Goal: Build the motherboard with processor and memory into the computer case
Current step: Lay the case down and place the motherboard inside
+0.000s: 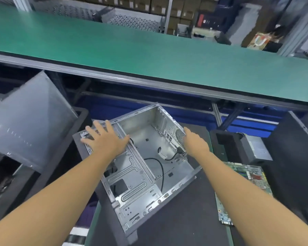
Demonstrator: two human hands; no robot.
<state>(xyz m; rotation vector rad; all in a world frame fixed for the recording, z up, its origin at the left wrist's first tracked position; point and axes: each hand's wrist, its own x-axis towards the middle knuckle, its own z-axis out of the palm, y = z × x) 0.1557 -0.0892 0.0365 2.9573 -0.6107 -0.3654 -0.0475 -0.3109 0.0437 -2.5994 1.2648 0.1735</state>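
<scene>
Now the open computer case (146,157) lies on a dark tabletop (176,219); left hand (105,139) flat on its front, fingers spread; right hand (196,142) grips the rear edge, motherboard (245,183) just beside.

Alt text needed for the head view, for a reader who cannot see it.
Two bare hands grip an open, empty computer case on a dark mat: left hand flat on its drive-bay side, right hand at its rear panel. A motherboard lies to its right.
</scene>
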